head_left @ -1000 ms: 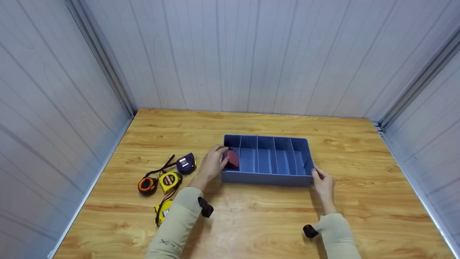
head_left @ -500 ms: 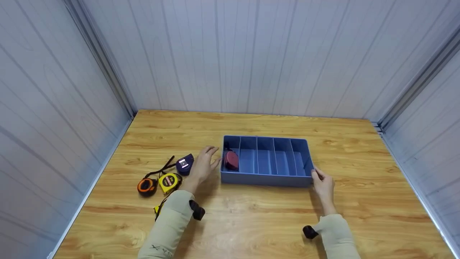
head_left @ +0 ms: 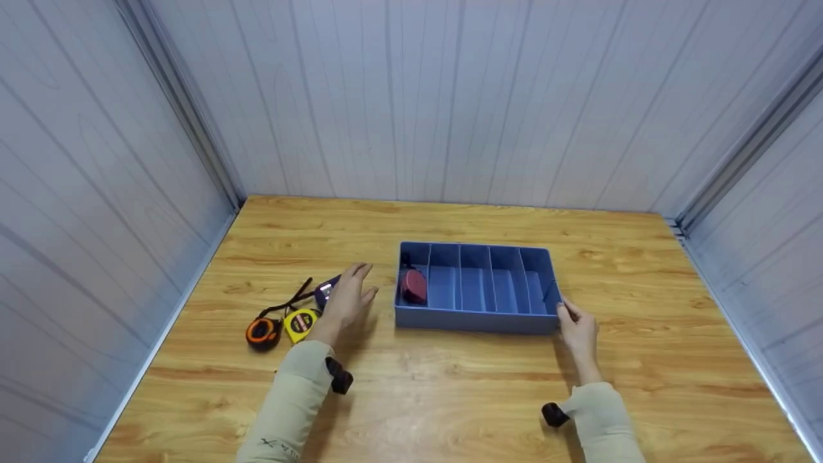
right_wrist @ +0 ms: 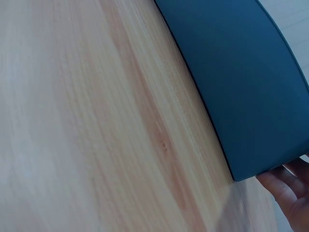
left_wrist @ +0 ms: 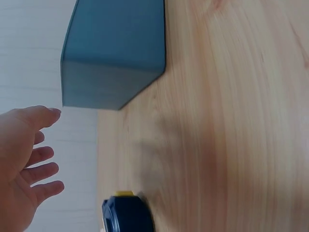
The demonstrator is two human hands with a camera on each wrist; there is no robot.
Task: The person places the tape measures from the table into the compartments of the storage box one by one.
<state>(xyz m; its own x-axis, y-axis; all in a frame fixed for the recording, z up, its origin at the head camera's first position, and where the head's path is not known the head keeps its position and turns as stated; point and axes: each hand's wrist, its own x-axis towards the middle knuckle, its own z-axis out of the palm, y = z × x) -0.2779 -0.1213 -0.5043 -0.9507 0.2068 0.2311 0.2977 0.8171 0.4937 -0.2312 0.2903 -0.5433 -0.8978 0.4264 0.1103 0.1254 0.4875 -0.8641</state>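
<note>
A blue box with several compartments sits on the table, a red tape measure in its leftmost compartment. Left of the box, my left hand hovers with spread fingers and holds nothing. It partly covers a navy tape measure in the head view; in the left wrist view that navy tape measure lies below the hand, apart from it. My right hand holds the box at its front right corner. In the right wrist view, fingers touch the box's end wall.
A yellow tape measure and an orange and black one lie left of my left forearm, near a black strap. White panel walls enclose the wooden table at the back and sides.
My left hand has let go of the red tape measure in the leftmost compartment and moved left to the navy one. The left sleeve now hides another yellow tape measure. My right hand stays put.
</note>
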